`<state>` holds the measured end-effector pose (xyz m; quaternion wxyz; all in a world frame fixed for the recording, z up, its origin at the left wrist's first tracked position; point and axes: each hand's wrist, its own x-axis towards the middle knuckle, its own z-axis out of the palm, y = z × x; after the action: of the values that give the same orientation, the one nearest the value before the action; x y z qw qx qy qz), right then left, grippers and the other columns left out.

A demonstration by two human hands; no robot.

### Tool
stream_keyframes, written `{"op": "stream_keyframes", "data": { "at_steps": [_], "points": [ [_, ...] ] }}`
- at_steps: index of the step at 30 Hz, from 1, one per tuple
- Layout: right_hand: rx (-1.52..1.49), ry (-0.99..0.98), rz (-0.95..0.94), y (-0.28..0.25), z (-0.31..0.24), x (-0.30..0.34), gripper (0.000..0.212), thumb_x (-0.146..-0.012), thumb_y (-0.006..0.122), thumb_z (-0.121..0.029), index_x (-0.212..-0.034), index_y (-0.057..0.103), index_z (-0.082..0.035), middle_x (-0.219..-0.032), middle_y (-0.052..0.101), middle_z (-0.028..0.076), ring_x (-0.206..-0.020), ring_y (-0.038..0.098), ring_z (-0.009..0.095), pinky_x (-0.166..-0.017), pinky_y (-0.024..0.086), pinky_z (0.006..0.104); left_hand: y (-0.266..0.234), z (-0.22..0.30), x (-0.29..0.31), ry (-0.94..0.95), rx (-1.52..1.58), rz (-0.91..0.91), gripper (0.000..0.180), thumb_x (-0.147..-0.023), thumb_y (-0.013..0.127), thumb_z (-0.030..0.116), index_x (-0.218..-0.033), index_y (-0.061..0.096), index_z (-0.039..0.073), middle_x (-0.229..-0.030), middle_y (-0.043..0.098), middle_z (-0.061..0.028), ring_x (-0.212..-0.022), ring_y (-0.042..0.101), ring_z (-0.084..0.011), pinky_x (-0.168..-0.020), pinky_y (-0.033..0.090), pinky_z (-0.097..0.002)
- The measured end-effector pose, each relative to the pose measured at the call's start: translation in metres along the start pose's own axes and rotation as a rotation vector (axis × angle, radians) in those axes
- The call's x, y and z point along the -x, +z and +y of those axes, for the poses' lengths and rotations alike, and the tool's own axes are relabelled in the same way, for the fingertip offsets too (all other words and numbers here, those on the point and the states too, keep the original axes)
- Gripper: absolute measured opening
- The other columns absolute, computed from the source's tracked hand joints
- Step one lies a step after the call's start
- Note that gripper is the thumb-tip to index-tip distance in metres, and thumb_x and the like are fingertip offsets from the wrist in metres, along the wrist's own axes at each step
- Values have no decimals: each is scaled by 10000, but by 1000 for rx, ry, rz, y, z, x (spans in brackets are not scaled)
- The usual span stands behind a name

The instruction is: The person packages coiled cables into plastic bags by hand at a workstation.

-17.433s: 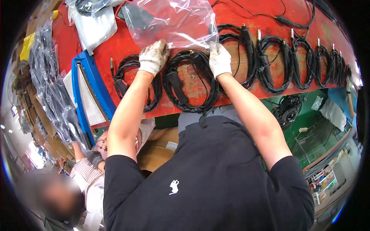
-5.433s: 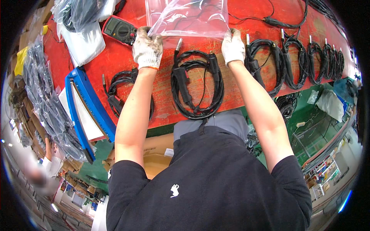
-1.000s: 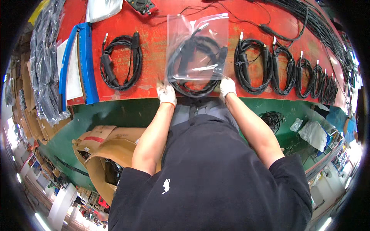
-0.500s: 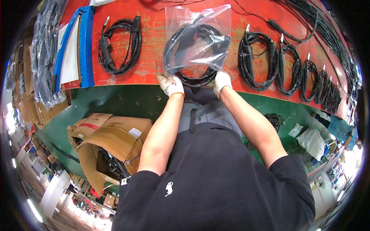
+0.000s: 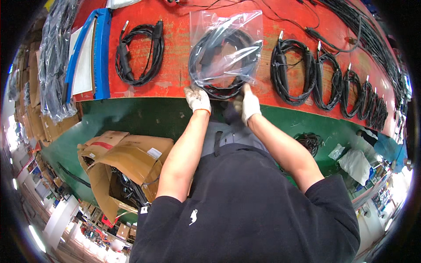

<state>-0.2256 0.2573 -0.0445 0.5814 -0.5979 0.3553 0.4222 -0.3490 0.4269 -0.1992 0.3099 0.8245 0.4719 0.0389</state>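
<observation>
A clear plastic bag (image 5: 245, 26) lies on the table, covering most of a coiled black cable (image 5: 221, 93). The near end of the coil sticks out of the bag's mouth, close to the table edge. My left hand (image 5: 198, 99), in a white glove stained at the fingers, is closed at the left corner of the bag's mouth; the coil partly hides its fingertips. At the right corner is my right hand (image 5: 250, 104), also gloved. One digit points up beside the coil, and the others stand apart from it, blurred below the table edge.
The red table (image 5: 175, 57) carries another coiled cable (image 5: 125, 61) on the left, beside a blue-edged holder (image 5: 101, 57). Several cable coils (image 5: 293, 72) line the right side. An open cardboard box (image 5: 131, 153) with cables stands on the green floor at lower left.
My right hand has loosened from the bag's corner, its fingers now apart and one pointing up. The left hand stays at its corner. The coil sits slightly deeper in the bag.
</observation>
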Motion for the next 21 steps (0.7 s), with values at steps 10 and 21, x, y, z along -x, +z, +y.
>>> {"op": "stream_keyframes", "data": {
  "at_steps": [10, 21],
  "points": [
    [-543, 302, -441, 48, 22, 4, 250, -1002, 642, -350, -1095, 609, -120, -875, 660, 74, -579, 584, 163, -434, 435, 219, -112, 112, 12, 91, -17, -67, 248, -1021, 496, 221, -1067, 598, 0, -924, 674, -274, -851, 652, -460, -774, 516, -497],
    [-662, 406, -296, 99, 17, 5, 268, -1016, 603, -421, -932, 572, -168, -615, 474, -11, -461, 387, 94, -383, 280, 216, -152, 101, 7, 532, -251, -566, 241, -909, 607, 283, -1100, 674, 153, -915, 727, -156, -847, 703, -367, -733, 541, -503]
  ]
}}
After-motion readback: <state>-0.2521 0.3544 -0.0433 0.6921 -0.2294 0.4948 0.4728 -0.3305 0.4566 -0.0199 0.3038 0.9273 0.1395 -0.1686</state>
